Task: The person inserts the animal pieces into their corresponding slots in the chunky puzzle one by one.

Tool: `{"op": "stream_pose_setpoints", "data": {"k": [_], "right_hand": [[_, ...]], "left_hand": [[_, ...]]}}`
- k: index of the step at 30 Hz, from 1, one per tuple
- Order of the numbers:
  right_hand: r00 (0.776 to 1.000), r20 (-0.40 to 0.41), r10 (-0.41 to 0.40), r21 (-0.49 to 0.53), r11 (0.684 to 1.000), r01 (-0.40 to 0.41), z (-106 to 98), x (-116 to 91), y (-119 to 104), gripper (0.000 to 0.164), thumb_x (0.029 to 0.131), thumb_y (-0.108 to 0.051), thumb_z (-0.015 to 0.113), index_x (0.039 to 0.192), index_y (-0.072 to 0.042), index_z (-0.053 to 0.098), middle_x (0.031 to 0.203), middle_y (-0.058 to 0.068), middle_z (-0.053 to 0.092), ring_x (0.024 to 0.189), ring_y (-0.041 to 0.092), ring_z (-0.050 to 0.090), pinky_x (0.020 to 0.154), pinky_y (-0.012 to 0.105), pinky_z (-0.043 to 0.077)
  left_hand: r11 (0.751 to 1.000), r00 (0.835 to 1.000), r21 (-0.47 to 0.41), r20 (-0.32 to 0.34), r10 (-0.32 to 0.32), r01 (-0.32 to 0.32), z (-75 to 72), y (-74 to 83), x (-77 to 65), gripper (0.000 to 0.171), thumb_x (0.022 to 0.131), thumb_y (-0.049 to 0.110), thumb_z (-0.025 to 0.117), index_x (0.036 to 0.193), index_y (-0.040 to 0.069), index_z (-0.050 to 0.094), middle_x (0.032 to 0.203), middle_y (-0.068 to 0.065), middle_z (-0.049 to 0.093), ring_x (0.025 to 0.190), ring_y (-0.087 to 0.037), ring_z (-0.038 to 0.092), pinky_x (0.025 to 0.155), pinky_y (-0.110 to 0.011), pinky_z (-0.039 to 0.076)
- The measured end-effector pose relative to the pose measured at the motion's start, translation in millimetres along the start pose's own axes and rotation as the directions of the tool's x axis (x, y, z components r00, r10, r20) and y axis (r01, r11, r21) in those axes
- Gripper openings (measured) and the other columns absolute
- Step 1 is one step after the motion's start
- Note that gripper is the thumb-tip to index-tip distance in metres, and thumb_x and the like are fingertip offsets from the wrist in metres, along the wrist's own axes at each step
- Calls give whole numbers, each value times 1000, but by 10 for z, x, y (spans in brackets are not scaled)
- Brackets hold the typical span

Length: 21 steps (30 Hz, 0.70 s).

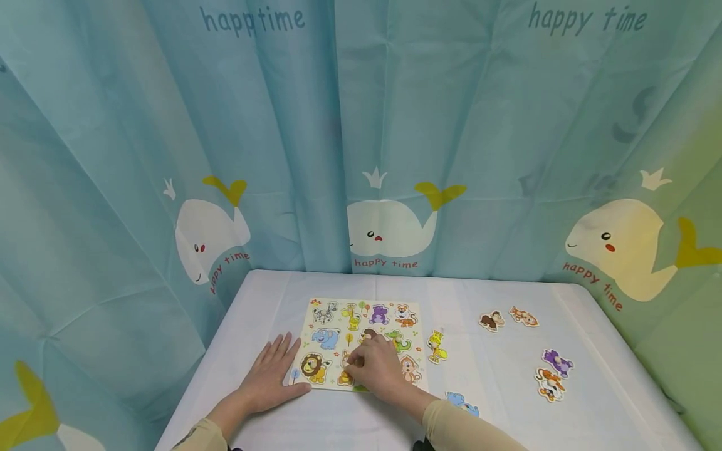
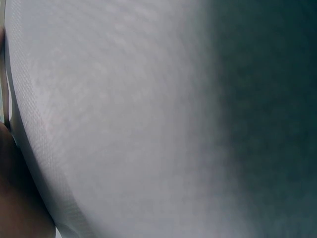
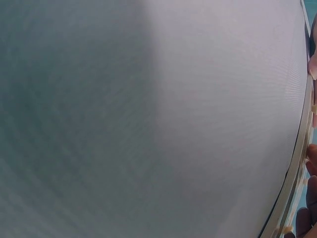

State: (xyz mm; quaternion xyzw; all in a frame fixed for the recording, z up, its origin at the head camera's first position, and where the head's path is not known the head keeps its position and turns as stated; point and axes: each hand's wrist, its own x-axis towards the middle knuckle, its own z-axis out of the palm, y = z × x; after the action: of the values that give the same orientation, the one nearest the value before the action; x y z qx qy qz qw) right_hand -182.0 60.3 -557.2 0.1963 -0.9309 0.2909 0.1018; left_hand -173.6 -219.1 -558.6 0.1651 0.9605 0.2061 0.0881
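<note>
A wooden animal puzzle board (image 1: 338, 311) lies on the white table. My left hand (image 1: 269, 376) rests palm down at its left edge, fingers straight and spread. Over the lower middle of the board, my right hand (image 1: 379, 368) has thumb and forefinger pinched at an orange-brown animal puzzle piece (image 1: 343, 378) in the bottom row. That hand hides part of the piece and of the pictures beside it. To its left, the lion (image 1: 313, 368) shows in full. In the right wrist view, fingers (image 3: 311, 153) appear beside the board's edge (image 3: 297, 168).
Right of the board lie loose pieces: a giraffe (image 1: 437, 347), a blue elephant (image 1: 462, 403) partly behind the right forearm, a brown animal (image 1: 492, 321), an orange one (image 1: 523, 316), a purple hippo (image 1: 558, 363) and an orange-and-white piece (image 1: 549, 384). A whale-print curtain (image 1: 316, 156) hangs behind.
</note>
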Motion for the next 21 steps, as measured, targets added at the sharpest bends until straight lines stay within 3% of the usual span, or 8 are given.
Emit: {"op": "stream_pose_setpoints", "data": {"k": [21], "right_hand": [[1000,-7,-10,-12,1000,10,0,-8,-8,14,76,-30,89,76,-26,76,70,-23,52,75,4,42,70,27,35]], "left_hand": [[1000,1000,8,-8,4,-4,13,-2,-4,105,87,70,64,162,5,28,169,-18,16,156,-39,7,124,-57,4]]}}
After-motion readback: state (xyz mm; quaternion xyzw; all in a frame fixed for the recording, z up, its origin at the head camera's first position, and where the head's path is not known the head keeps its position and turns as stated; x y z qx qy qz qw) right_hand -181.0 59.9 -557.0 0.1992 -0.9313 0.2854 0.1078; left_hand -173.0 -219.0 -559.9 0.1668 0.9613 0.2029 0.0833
